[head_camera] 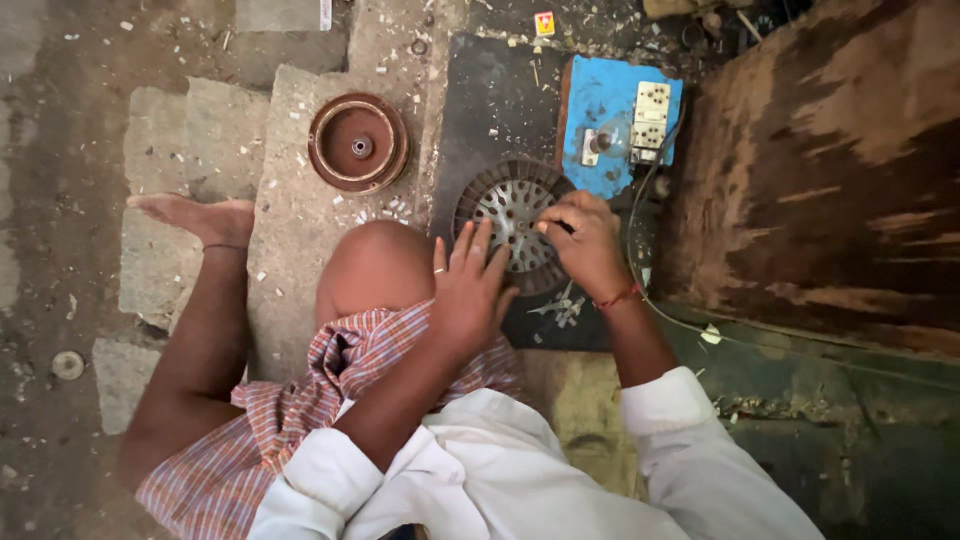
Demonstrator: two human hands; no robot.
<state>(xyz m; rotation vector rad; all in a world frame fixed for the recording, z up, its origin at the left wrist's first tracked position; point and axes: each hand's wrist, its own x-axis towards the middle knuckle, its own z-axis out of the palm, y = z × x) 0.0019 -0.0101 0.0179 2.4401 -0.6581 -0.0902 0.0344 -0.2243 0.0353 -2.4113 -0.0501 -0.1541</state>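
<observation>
My right fingers (556,226) pinch at the round grey slotted metal core (512,216) on the dark slab (480,110), left fingers (468,262) spread loose beside it; work unfinished, brown round cover (358,142) lying apart.

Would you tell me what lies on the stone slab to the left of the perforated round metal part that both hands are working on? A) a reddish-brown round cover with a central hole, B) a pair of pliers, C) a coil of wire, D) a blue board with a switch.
A: a reddish-brown round cover sits on the stone slab, left of the perforated round part that the left hand and right hand touch.
</observation>
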